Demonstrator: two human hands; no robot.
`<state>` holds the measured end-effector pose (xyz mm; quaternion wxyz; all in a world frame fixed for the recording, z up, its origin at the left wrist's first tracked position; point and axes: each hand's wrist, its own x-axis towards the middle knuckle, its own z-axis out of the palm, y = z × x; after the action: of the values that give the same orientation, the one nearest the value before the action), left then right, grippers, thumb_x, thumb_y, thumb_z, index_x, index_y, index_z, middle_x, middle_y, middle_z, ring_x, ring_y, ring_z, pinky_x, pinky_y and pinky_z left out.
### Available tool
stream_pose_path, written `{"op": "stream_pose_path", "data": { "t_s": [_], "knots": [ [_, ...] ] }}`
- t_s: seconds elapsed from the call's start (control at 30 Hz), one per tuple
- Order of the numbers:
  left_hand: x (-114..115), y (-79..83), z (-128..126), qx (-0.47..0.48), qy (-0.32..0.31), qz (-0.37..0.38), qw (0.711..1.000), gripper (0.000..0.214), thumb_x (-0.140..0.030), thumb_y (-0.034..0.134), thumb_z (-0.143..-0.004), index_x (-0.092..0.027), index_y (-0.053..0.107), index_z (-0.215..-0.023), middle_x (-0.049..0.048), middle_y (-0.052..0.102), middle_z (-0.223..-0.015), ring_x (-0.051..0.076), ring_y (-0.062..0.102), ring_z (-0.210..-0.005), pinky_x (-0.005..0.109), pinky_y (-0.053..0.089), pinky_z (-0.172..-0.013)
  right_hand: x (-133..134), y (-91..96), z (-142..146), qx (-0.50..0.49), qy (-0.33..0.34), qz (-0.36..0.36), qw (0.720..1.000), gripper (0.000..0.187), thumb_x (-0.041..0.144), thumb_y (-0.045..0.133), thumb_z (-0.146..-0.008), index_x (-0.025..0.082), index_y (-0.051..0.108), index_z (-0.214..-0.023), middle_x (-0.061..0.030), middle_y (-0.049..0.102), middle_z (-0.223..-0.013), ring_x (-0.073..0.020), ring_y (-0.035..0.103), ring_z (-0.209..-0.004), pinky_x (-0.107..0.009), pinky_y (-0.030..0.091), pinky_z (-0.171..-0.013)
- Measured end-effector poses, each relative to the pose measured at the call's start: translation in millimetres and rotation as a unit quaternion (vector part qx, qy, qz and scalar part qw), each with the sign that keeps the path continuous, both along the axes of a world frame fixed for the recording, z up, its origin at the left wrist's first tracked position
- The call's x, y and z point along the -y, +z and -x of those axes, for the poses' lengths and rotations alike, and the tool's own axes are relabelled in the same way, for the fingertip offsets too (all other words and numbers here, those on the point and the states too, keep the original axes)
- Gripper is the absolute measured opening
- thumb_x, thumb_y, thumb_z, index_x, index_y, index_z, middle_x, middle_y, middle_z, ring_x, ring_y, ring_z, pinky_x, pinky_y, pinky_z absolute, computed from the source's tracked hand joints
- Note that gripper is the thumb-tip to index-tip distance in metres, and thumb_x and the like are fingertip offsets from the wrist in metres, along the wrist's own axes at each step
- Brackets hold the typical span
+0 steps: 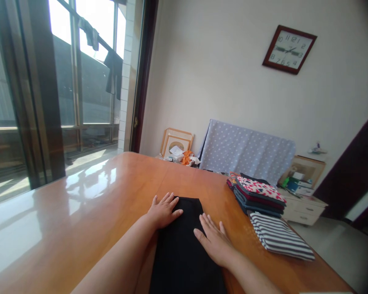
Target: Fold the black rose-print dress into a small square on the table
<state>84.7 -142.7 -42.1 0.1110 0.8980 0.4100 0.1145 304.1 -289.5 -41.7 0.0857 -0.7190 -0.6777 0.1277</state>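
A black garment (185,253), folded into a long narrow strip, lies flat on the glossy wooden table (110,228). Its near end runs out of the bottom of the view, so its exact kind cannot be told. At its far left corner rests my left hand (164,210), fingers spread, the thumb on the cloth. My right hand (213,239) lies along the right edge, palm down with fingers stretched out, partly over the fabric. Neither hand grasps anything.
To the right, a stack of folded clothes (257,194) stands near the table's edge, with a folded striped garment (280,237) in front of it. Beyond the table are a dotted cloth cover (245,151) and a white drawer cabinet (303,208). A window (88,81) is at left.
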Motion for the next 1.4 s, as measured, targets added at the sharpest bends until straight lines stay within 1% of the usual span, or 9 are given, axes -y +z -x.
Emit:
{"op": "stream_pose_path", "data": {
  "t_s": [0.2,0.33,0.47,0.57,0.73,0.93,1.13,1.23,1.4],
  "knots": [
    [-9.3,-5.6,3.8,-0.007,0.073,-0.012,0.997,0.083,-0.078,0.021,-0.089,-0.027,0.035,-0.153,0.0114,0.026,-0.163,0.038,0.017,-0.150,0.071,0.009,-0.114,-14.5,8.5,-14.4,-0.026,-0.041,-0.039,0.998,0.075,0.066,0.021,-0.098,0.018,0.035,-0.153,-0.0107,0.031,-0.160,-0.0278,0.018,-0.151,-0.060,0.007,-0.120],
    [-11.5,-4.2,8.1,-0.003,0.106,-0.027,0.994,0.078,-0.074,0.027,-0.090,-0.026,0.038,-0.150,0.0139,0.035,-0.159,0.040,0.024,-0.148,0.070,0.014,-0.113,-23.2,3.8,-18.6,-0.037,0.006,-0.033,0.999,0.069,0.062,0.029,-0.098,0.020,0.037,-0.152,-0.0104,0.032,-0.160,-0.0263,0.022,-0.150,-0.057,0.010,-0.121],
    [-13.4,5.7,12.4,0.024,0.142,-0.036,0.989,0.062,-0.064,0.032,-0.094,-0.024,0.051,-0.136,0.0160,0.059,-0.137,0.036,0.051,-0.129,0.055,0.037,-0.104,-35.0,-0.7,-30.6,-0.068,-0.008,-0.086,0.994,0.058,0.051,0.046,-0.095,0.017,0.053,-0.141,-0.0134,0.046,-0.152,-0.0261,0.038,-0.144,-0.050,0.024,-0.119],
    [-12.6,17.1,12.3,0.057,0.156,-0.057,0.984,0.046,-0.054,0.040,-0.094,-0.024,0.059,-0.123,0.0134,0.065,-0.124,0.032,0.059,-0.116,0.044,0.045,-0.093,-49.3,5.8,-38.5,-0.089,-0.011,-0.151,0.984,0.052,0.041,0.052,-0.091,0.015,0.059,-0.135,-0.0128,0.055,-0.144,-0.0242,0.048,-0.136,-0.041,0.035,-0.115],
    [1.6,35.9,6.2,0.137,0.057,-0.024,0.989,0.024,-0.037,0.048,-0.090,-0.023,0.068,-0.093,0.0064,0.070,-0.098,0.023,0.064,-0.092,0.031,0.046,-0.077,-80.3,29.5,-31.0,-0.056,0.009,-0.175,0.983,0.052,0.034,0.055,-0.088,0.015,0.057,-0.136,-0.0116,0.059,-0.140,-0.0239,0.053,-0.131,-0.036,0.037,-0.113],
    [31.8,46.8,0.9,0.146,-0.145,0.235,0.950,0.032,-0.034,0.056,-0.083,-0.025,0.074,-0.108,-0.0017,0.074,-0.089,0.017,0.064,-0.076,0.024,0.045,-0.065,-125.7,43.5,-11.9,-0.012,0.056,-0.089,0.994,0.067,0.031,0.060,-0.082,0.017,0.048,-0.146,-0.0116,0.052,-0.147,-0.0259,0.049,-0.135,-0.036,0.037,-0.112],
    [39.6,55.3,2.6,0.095,-0.178,0.296,0.934,0.036,-0.041,0.064,-0.080,-0.031,0.075,-0.114,-0.0031,0.077,-0.103,0.022,0.069,-0.091,0.027,0.049,-0.080,-158.0,40.2,-12.6,-0.002,0.086,0.000,0.996,0.069,0.029,0.069,-0.069,0.016,0.059,-0.136,-0.0132,0.062,-0.137,-0.0282,0.059,-0.122,-0.032,0.046,-0.099],
    [37.1,53.6,2.3,0.111,-0.186,0.307,0.927,0.036,-0.042,0.066,-0.081,-0.031,0.076,-0.113,-0.0023,0.073,-0.120,0.025,0.066,-0.109,0.029,0.047,-0.094,-164.2,42.7,-13.0,0.002,0.093,0.037,0.995,0.056,0.028,0.068,-0.067,0.018,0.069,-0.122,-0.0090,0.072,-0.119,-0.0253,0.068,-0.103,-0.028,0.051,-0.082],
    [33.9,46.3,2.4,0.116,-0.177,0.316,0.925,0.039,-0.045,0.066,-0.081,-0.032,0.074,-0.118,-0.0022,0.074,-0.118,0.025,0.067,-0.108,0.031,0.047,-0.096,-163.3,51.9,-8.7,0.014,0.096,0.078,0.992,0.024,0.027,0.067,-0.065,0.019,0.075,-0.087,-0.0016,0.075,-0.081,-0.0175,0.065,-0.068,-0.024,0.042,-0.058]
  ]
}}
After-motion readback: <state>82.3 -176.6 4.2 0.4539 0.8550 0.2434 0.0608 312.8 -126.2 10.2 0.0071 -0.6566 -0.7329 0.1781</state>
